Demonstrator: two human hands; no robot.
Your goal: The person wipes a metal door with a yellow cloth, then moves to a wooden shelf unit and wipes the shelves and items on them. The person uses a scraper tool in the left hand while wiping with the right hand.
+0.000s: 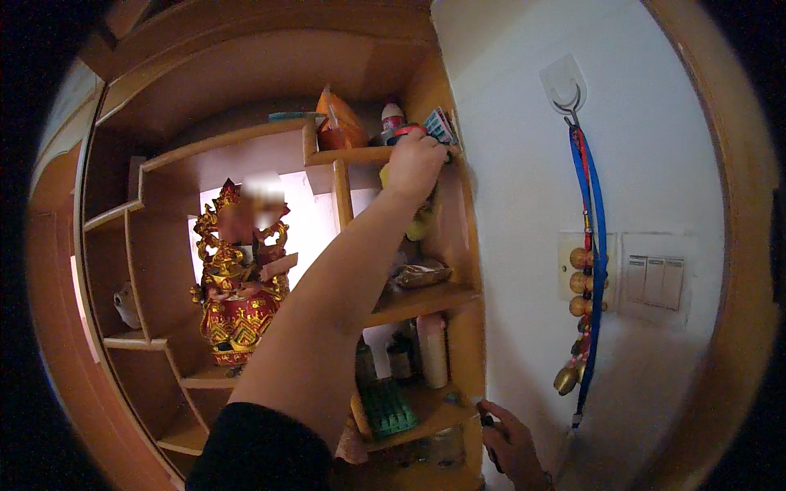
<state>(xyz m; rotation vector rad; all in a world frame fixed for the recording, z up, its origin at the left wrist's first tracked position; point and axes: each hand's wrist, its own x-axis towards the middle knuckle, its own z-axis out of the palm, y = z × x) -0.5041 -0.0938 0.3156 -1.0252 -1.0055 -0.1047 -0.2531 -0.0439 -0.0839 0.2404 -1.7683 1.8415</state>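
Note:
My left hand (419, 161) is raised to the upper right shelf, its arm crossing the view. The fingers are at a round red lid (410, 130); whether they grip it is hidden by the back of the hand. A bottle with a pale cap (392, 116) stands just behind, and a printed packet (439, 127) leans to the right. Low at the right, my right hand (513, 445) holds a small dark object (489, 423) with a pale tip, too blurred to name, beside the cabinet's edge.
A red and gold statue (236, 313) sits in the wooden shelf unit (430, 301). An orange bag (338, 123) lies on the upper shelf. Below are a clear packet (422, 274) and a green tray (388, 410). Beaded cords (591, 258) hang from a wall hook (568, 98) near light switches (655, 282).

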